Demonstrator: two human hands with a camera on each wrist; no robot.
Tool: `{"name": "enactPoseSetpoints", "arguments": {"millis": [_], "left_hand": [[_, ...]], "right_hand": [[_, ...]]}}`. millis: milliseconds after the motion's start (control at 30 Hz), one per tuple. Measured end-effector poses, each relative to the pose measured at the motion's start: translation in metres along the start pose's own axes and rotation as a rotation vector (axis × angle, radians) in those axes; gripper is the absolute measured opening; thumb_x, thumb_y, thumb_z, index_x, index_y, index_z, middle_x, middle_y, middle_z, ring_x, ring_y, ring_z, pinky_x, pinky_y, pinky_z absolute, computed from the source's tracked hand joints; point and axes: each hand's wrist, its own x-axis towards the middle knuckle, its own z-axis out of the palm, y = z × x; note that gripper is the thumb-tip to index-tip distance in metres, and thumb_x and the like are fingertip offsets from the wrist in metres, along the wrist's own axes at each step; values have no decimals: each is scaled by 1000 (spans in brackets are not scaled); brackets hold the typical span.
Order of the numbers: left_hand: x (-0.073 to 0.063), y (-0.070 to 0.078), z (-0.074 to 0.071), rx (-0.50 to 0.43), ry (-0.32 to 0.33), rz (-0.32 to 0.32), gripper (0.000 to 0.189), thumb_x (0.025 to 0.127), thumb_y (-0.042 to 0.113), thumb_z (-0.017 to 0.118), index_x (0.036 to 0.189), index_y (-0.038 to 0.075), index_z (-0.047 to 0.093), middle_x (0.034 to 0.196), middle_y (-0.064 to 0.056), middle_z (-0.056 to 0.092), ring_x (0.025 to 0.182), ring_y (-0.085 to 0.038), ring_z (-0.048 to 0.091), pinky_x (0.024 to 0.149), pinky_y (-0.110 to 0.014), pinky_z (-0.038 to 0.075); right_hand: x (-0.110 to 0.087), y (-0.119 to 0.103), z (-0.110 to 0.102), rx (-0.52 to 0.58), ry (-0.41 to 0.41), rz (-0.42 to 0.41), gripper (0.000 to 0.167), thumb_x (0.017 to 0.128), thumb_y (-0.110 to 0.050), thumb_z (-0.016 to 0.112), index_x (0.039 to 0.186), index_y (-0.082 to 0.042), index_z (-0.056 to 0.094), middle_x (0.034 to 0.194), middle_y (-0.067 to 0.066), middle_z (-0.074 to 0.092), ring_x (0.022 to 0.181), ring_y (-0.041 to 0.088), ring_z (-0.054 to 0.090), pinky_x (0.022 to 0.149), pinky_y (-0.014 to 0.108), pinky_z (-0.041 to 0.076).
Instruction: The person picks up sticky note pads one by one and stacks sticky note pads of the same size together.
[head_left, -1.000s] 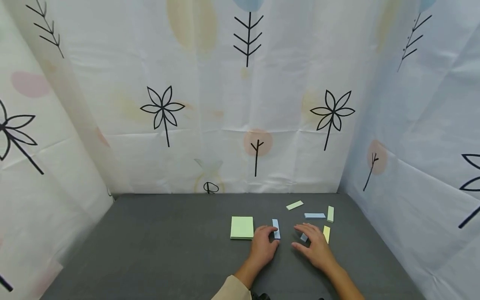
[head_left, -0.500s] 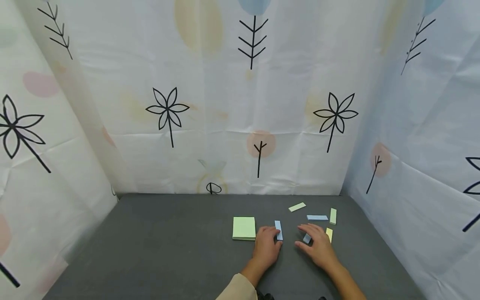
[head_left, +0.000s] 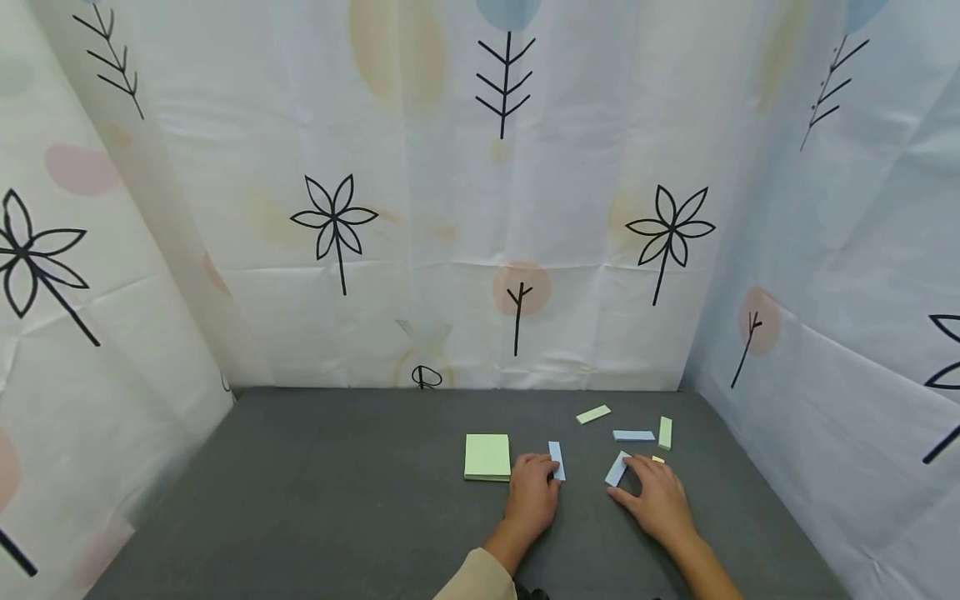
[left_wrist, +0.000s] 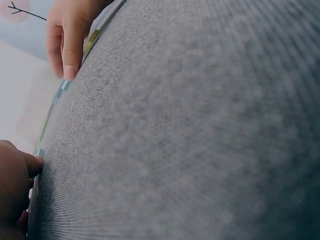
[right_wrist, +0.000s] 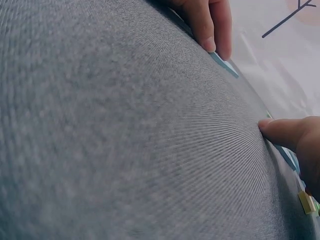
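1. Your right hand [head_left: 660, 496] has shifted rightward, uncovering the slanted blue strip [head_left: 617, 471], lower right of frame, so you can judge its lie.
2. Its thumb and fingers stand spread beside that strip.
3. Your left hand [head_left: 531, 496], lower centre, touches the left blue strip [head_left: 555, 452]; whether it pinches, I cannot tell.

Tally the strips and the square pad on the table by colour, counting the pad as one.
Blue strips: 3
Green strips: 2
Yellow strip, mostly hidden by the right hand: 1
Green square pad: 1
Total: 7
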Motion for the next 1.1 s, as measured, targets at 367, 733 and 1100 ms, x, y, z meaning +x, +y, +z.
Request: {"name": "enactPoseSetpoints", "arguments": {"millis": [367, 733, 1100], "left_hand": [[0, 2, -3, -13, -7, -16, 21, 81, 7, 77, 102, 10, 78, 109, -1, 71, 106, -21, 58, 92, -36, 48], [-1, 1, -1, -13, 9, -12, 20, 81, 6, 77, 101, 10, 78, 108, -2, 71, 105, -21, 58, 92, -36, 48], [-2, -1, 2, -15, 6, -12, 21, 83, 2, 72, 102, 10, 77, 110, -1, 71, 107, -20, 58, 93, -36, 47]], "right_hand": [[5, 2, 3, 11, -15, -10, 55, 75, -28, 82, 118, 1, 66, 119, 24, 61, 114, 44, 49, 90, 66, 36], [11, 7, 8, 5, -10, -21, 50, 75, -30, 81, 114, 0, 68, 118, 23, 63, 111, 43, 51, 88, 64, 37], [23, 7, 15, -13, -9, -78, 48, 78, -31, 80, 114, -1, 68, 118, 21, 63, 113, 42, 54, 91, 62, 39]]}}
